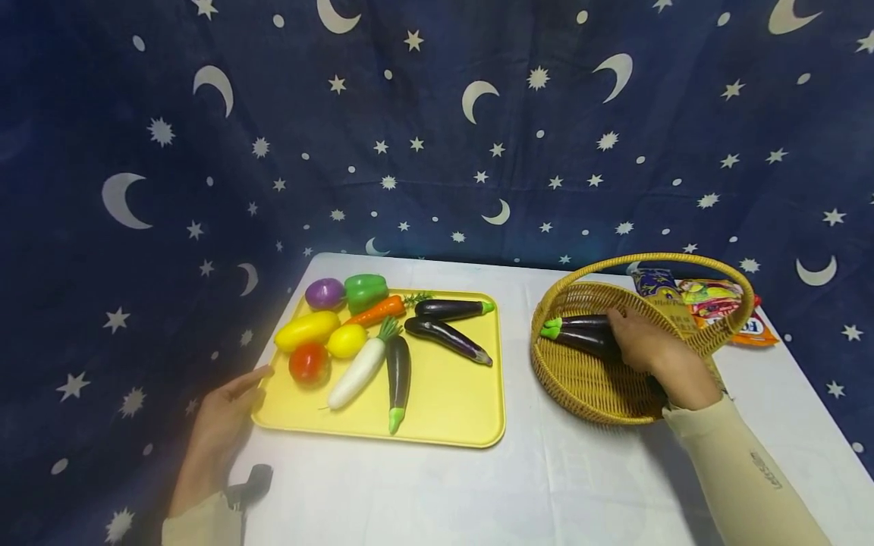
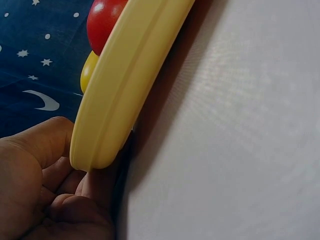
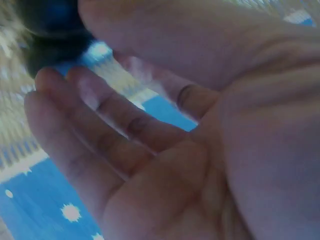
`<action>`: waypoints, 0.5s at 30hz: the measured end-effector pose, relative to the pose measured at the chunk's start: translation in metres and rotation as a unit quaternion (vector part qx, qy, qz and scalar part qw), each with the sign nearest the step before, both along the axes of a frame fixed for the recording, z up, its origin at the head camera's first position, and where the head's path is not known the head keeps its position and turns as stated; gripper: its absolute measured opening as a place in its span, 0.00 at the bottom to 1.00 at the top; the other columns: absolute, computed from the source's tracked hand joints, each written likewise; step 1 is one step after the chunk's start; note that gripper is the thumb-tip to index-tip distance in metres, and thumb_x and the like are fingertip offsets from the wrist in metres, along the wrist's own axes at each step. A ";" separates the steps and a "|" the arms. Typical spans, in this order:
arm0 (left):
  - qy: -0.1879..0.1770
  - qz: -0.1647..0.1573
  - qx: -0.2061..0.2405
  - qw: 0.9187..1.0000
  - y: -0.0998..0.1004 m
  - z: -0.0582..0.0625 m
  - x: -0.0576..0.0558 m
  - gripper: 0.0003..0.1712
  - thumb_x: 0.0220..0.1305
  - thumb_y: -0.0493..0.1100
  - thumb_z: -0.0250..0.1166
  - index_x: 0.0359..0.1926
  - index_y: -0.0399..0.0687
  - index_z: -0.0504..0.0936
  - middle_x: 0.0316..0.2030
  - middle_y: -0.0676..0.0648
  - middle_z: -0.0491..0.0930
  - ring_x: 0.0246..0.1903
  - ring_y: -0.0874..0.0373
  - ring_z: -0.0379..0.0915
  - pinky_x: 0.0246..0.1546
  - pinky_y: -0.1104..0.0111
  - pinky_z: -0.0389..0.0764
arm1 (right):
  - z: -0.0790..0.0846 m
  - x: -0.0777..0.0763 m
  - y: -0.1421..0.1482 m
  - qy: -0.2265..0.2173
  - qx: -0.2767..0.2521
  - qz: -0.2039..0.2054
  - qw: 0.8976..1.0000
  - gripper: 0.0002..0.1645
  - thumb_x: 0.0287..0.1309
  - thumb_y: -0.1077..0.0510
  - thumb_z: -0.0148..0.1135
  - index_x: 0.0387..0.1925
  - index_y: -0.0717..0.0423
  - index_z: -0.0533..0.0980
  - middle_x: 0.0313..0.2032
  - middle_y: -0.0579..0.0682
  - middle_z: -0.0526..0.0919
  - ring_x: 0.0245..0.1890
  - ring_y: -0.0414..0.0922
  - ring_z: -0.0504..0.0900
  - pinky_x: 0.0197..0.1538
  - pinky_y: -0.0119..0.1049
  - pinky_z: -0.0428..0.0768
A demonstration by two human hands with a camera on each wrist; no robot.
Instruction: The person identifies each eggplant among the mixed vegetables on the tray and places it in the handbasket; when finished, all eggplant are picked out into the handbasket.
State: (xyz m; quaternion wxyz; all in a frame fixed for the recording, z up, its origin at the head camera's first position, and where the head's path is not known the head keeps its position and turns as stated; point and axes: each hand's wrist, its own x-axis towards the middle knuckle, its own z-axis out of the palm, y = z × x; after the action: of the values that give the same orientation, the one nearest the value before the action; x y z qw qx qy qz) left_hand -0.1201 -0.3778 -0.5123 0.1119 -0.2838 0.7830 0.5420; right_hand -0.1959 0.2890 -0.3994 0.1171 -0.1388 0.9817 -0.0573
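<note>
At right, the right hand (image 1: 645,343), fingers loosely extended, touches two eggplants (image 1: 586,337) inside the basket (image 1: 573,390). At left, the left hand (image 1: 221,413) pinches the tray (image 1: 454,409), which holds three more eggplants and other produce (image 1: 358,373).

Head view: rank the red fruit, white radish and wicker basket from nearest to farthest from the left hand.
From the left hand:
1. Red fruit: left part of the yellow tray.
2. White radish: right of the fruit.
3. Wicker basket: right of the tray.
</note>
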 end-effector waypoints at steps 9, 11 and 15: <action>0.002 0.009 -0.005 1.000 0.000 0.000 -0.002 0.28 0.80 0.50 0.57 0.77 0.69 0.73 0.84 0.53 0.60 0.86 0.45 0.48 0.83 0.41 0.59 | 0.060 0.061 -0.044 0.251 -0.067 0.030 0.965 0.12 0.68 0.62 0.65 0.46 0.62 0.71 0.33 0.57 0.77 0.29 0.54 0.77 0.30 0.53 0.77; -0.005 0.012 -0.009 1.000 0.000 0.001 -0.004 0.28 0.79 0.49 0.57 0.77 0.70 0.73 0.84 0.53 0.60 0.86 0.45 0.48 0.83 0.41 0.58 | 0.069 0.073 -0.057 0.305 -0.085 0.060 0.947 0.12 0.65 0.62 0.67 0.45 0.59 0.73 0.32 0.53 0.79 0.27 0.49 0.76 0.27 0.49 0.76; -0.015 0.012 -0.009 1.000 0.000 0.003 -0.006 0.29 0.79 0.49 0.56 0.78 0.69 0.72 0.84 0.52 0.59 0.85 0.43 0.48 0.83 0.39 0.57 | 0.066 0.082 -0.090 0.356 -0.145 0.124 0.915 0.12 0.63 0.63 0.68 0.47 0.57 0.78 0.37 0.49 0.84 0.31 0.45 0.82 0.30 0.47 0.83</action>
State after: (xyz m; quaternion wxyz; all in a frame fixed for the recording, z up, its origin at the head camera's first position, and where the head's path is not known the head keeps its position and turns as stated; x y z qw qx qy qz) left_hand -0.1257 -0.3782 -0.5093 0.1143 -0.3027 0.7826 0.5318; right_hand -0.1136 0.1995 -0.3334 -0.2553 -0.2862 0.9143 -0.1304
